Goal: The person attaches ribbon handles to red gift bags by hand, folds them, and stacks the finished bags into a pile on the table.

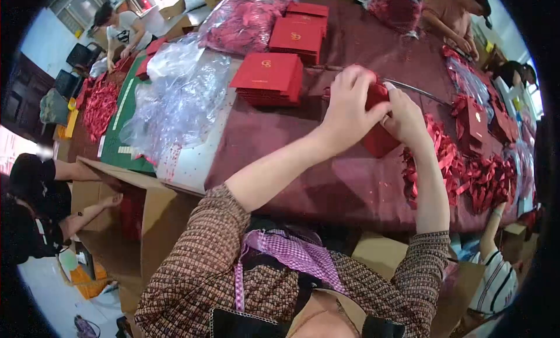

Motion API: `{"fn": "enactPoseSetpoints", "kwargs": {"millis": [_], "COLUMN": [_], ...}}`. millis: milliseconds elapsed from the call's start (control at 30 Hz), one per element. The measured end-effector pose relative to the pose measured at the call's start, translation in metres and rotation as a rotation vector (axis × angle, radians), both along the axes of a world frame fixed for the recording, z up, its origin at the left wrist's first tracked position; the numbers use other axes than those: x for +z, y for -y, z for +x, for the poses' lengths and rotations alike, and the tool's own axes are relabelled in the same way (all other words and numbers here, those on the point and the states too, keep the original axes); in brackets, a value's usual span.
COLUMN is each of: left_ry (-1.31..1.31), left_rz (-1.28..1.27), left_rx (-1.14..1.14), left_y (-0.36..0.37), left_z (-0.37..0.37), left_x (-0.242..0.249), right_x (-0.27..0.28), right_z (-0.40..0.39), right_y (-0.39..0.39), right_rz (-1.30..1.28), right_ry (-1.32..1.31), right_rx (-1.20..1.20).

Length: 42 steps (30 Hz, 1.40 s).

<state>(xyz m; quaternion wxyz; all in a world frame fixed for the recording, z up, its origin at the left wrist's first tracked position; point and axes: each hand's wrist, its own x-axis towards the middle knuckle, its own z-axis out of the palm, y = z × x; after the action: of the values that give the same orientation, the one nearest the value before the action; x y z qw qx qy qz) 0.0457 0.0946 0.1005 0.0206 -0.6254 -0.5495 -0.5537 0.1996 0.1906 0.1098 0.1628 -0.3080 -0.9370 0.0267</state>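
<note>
Over the maroon-covered table, my left hand (352,103) is curled round the top of a red paper or card item (380,141) that looks like a small gift bag. My right hand (403,117) closes on its right side, thumb and fingertips near those of my left hand. Both hands hide most of the item, so its exact shape cannot be made out. Left of my hands lies a stack of flat red printed pieces (267,75) with gold marks. To the right is a heap of red ribbons (446,163).
Behind the stack are more red stacks (297,34) and a clear bag of red ribbon (242,20). Crumpled clear plastic (175,99) lies left. A thin metal rod (420,93) crosses behind my hands. An open cardboard box (157,221) stands near my left elbow. Other people work around.
</note>
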Motion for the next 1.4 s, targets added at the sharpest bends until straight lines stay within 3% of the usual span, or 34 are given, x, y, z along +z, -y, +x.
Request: {"fn": "enactPoseSetpoints", "kwargs": {"millis": [33,133,167,233,267,300,367,467,500,533,600,667,700,767,867,933,1033,1067,1200,1400], "left_ry": [-0.081,-0.125,-0.02,-0.05,0.074,0.04,0.099,0.862,0.883,1.196,0.976,0.681,0.363,-0.002,-0.326,-0.485,-0.564,-0.225,-0.024,0.057], "left_rz": [0.051,-0.21,-0.371,-0.235,-0.257,-0.024,-0.081,-0.343,-0.29,-0.337,-0.575,-0.31,-0.148,0.206,0.018,-0.114,-0.38,-0.709,-0.73,-0.619], "left_rx": [0.132,0.127,-0.103,-0.217,-0.296,-0.22,-0.234,-0.309,-0.321,-0.372,-0.091,0.088,0.174,0.101,-0.399,-0.438,-0.591,-0.775,-0.857,-0.74], "left_y": [-0.011,-0.04,-0.05,-0.056,-0.044,-0.056,-0.056,-0.068,-0.058,-0.066,-0.071,-0.071,-0.065,-0.047,-0.041,-0.052,-0.069,-0.064,-0.054,-0.05], "left_z": [0.0,-0.003,-0.01,-0.019,-0.016,-0.014,-0.016,-0.028,-0.036,-0.048,-0.068,-0.069,-0.071,-0.052,-0.042,-0.044,-0.06,-0.059,-0.065,-0.054], "left_x": [0.002,-0.013,-0.012,-0.014,-0.002,-0.021,-0.027,-0.027,-0.017,-0.028,-0.046,-0.069,-0.063,-0.023,0.015,0.012,0.001,0.005,-0.008,-0.021], "right_x": [-0.002,0.0,0.0,0.009,0.011,0.012,0.007,0.014,0.006,0.008,0.011,0.006,0.006,0.007,0.005,0.01,0.006,0.008,0.011,0.021], "right_z": [0.001,-0.005,0.0,0.0,-0.001,-0.001,0.001,0.002,0.004,0.004,0.003,0.004,0.004,0.003,0.004,0.003,0.004,0.004,0.007,0.013], "right_y": [0.003,0.008,0.007,0.018,0.017,0.016,0.014,0.018,0.015,0.016,0.017,0.014,0.013,0.015,0.012,0.021,0.021,0.023,0.022,0.014], "right_rz": [0.032,-0.039,-0.043,-0.032,-0.091,-0.15,-0.137,-0.17,-0.104,-0.101,-0.13,-0.093,-0.095,-0.104,-0.089,-0.073,-0.108,-0.167,-0.213,-0.331], "right_ry": [-0.078,-0.052,-0.079,-0.095,-0.039,0.01,-0.015,-0.014,-0.051,-0.054,-0.023,-0.046,-0.027,-0.007,-0.015,-0.016,-0.042,-0.016,-0.031,0.035], "right_rx": [0.061,0.0,-0.014,-0.021,-0.09,-0.15,-0.134,-0.117,-0.096,-0.105,-0.105,-0.093,-0.092,-0.094,-0.042,-0.051,-0.009,-0.007,0.023,0.092]}}
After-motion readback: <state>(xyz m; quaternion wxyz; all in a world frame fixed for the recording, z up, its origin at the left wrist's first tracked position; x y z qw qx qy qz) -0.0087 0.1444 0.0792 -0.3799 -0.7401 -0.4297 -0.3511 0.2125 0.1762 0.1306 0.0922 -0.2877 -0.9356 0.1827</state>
